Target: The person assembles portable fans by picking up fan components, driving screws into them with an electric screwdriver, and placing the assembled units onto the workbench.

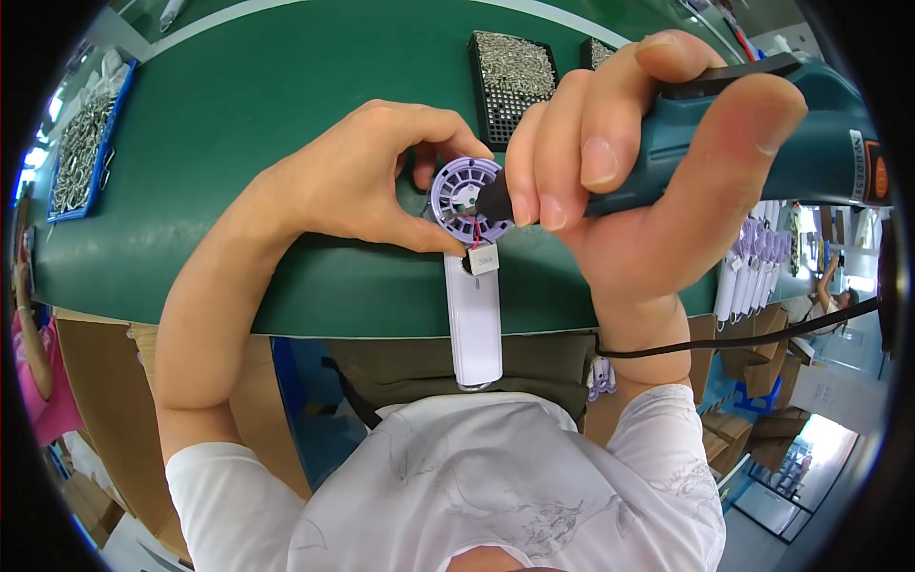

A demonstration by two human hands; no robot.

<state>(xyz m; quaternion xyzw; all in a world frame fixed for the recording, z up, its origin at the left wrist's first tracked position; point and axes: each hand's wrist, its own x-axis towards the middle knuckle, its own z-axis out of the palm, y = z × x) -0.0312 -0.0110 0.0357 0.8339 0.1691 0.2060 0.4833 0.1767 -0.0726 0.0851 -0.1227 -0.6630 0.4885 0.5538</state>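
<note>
A handheld fan body with a round purple slatted head (444,194) and a pale lilac handle (475,324) lies at the table's front edge, the handle pointing toward me. My left hand (367,176) curls round the head's left side, thumb and fingers gripping its rim. My right hand (634,181) is wrapped around a teal electric screwdriver (810,138). Its black nose (493,198) reaches into the head; the bit's tip is hard to make out. Red and dark wires (477,229) run by a small white block (484,259) where head meets handle.
Beyond my hands stands a black perforated tray (498,124) of small metal screws, with a second tray (598,52) beside it. A blue bin (114,124) of metal parts sits far left. Several similar lilac fan bodies (748,267) lie right. A black cable (753,341) crosses my right forearm.
</note>
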